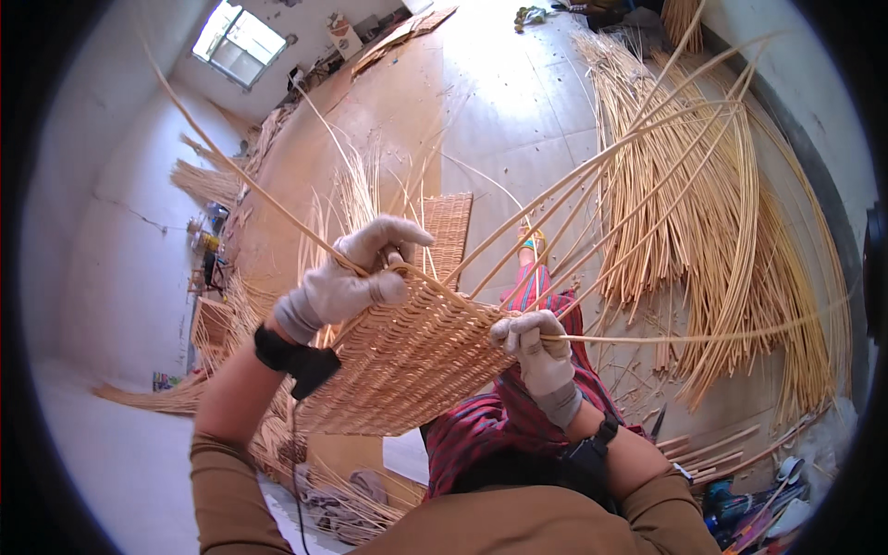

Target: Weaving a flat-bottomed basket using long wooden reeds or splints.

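Observation:
A woven wicker panel (398, 361) is held tilted over my lap, with long loose rods fanning out from its upper edge. At its upper left corner, my left hand (347, 277), in a pale work glove, closes around a long wicker rod (236, 171) that runs up and to the left. My right hand (538, 356), gloved too, pinches the panel's right corner, where another rod (694, 339) sticks out to the right. The palm side of my right fingers is hidden.
A large heap of loose rods (647, 203) covers the floor at right. Another woven panel (447, 231) lies beyond my work. More rod bundles (208, 180) stand along the left wall. Cut rods (708, 453) and assorted tools (740, 518) sit at lower right.

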Demonstrator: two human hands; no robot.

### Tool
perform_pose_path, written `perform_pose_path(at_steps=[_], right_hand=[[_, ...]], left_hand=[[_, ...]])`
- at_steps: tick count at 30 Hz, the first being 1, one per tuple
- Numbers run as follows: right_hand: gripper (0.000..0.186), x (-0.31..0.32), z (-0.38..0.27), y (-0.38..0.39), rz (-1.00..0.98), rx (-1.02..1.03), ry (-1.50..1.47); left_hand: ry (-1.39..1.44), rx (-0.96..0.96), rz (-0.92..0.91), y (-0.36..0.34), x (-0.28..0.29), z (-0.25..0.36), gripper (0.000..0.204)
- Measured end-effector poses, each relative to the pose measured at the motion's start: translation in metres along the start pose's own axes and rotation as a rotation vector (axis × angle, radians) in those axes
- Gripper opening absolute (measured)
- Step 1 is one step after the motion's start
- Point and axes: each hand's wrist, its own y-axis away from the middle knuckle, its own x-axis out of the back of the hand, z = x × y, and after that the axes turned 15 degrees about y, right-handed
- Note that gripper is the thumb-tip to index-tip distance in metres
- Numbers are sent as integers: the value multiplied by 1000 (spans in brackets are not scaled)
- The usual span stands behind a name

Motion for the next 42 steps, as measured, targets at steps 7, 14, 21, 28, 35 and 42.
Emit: perform_pose_path(at_steps=[7, 14, 21, 28, 35, 42], right_hand=[[16, -3, -16, 10, -6, -36, 122], [21, -11, -40, 22, -73, -129, 242], [27, -20, -80, 24, -207, -28, 403], [28, -17, -150, -72, -335, 306, 581], [24, 45, -125, -173, -493, 531, 1739], [44, -20, -70, -238, -1343, -234, 1751]], left_hand=[[-178, 44, 63, -11, -9, 0, 20], [-355, 209, 28, -25, -6, 12, 24], [-415, 367, 53, -27, -6, 10, 28], [-243, 361, 188, -23, -14, 2, 29], [-171, 348, 240, -22, -22, 9, 27], [-261, 271, 196, -24, -20, 7, 28]])
